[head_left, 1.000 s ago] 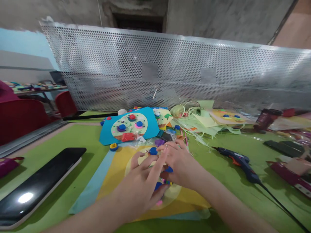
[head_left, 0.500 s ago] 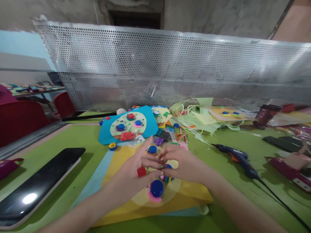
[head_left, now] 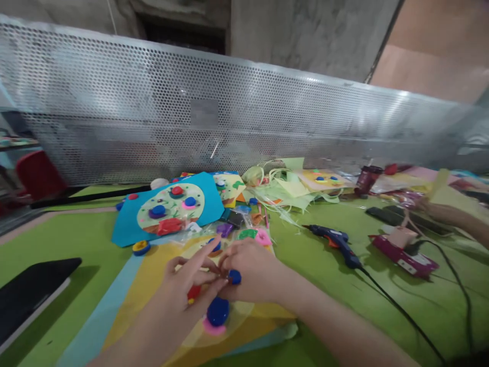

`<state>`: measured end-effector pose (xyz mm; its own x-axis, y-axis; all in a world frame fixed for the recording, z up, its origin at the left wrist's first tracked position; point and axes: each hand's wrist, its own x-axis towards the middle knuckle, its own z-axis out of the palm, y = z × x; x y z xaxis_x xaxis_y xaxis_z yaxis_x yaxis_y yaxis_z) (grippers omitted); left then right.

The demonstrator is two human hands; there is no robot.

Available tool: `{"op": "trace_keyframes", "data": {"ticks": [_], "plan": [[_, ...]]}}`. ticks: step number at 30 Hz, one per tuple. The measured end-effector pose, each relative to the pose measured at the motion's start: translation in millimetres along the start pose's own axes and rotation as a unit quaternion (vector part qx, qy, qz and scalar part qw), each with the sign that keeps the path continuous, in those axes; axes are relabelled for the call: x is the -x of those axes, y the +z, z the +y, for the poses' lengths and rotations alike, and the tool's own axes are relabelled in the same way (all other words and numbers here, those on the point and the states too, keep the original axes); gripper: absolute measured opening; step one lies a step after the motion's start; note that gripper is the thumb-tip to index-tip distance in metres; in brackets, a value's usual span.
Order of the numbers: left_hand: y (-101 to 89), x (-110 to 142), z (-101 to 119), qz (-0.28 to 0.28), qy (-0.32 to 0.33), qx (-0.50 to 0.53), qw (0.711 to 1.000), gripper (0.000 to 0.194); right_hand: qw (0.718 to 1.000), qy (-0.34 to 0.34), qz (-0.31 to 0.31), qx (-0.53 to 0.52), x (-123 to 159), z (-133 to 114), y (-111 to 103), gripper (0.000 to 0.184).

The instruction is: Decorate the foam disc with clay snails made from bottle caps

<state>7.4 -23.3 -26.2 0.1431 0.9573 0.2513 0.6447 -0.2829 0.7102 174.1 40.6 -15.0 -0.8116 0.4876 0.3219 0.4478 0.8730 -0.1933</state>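
Observation:
My left hand point(head_left: 187, 290) and my right hand point(head_left: 250, 267) meet over a yellow sheet point(head_left: 128, 300) lying on a light blue sheet point(head_left: 93, 311). Their fingertips are pinched together; whatever they hold is too small or hidden to name. Just below the fingers sits a large blue cap point(head_left: 218, 311) edged with pink clay point(head_left: 214, 328). A smaller blue cap point(head_left: 234, 277) shows against my right hand, and a red piece point(head_left: 193, 292) shows behind my left thumb. Another blue cap point(head_left: 214, 244) lies beyond my fingers, partly covered.
Behind lies a turquoise card point(head_left: 212, 196) with decorated caps, near a purple clay packet point(head_left: 224, 230). A glue gun point(head_left: 332, 239) and a power strip point(head_left: 405, 257) lie right, a dark phone point(head_left: 34, 285) left. Another person's hand point(head_left: 433, 209) reaches in at far right.
The view has swung to the right, so the scene shifts left and another person's arm appears. My right hand has turned, its back now covering more of the sheet. My fingertips remain together.

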Motion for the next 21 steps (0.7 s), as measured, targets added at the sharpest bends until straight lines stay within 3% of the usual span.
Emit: {"op": "trace_keyframes", "data": {"ticks": [4,9,14,21], "plan": [[-1.9,-4.1,-8.0,-0.031,-0.061,0.132,0.989,0.053,0.999,-0.017,0.018,0.031,-0.7,5.6,0.5,0.027],[-6.3,-10.6,-15.3,-0.095,-0.148,0.252,0.952,0.072,0.981,-0.103,0.089,0.141,-0.2,8.7,4.1,0.043],[-12.6,-17.5,-22.4,-0.138,-0.138,0.265,0.944,0.071,0.975,-0.121,0.121,0.144,0.9,7.4,7.0,0.051],[-7.7,-15.1,-24.3,-0.121,-0.127,0.227,0.958,0.066,0.984,-0.087,0.063,0.143,-2.8,5.6,7.3,0.054]]}}
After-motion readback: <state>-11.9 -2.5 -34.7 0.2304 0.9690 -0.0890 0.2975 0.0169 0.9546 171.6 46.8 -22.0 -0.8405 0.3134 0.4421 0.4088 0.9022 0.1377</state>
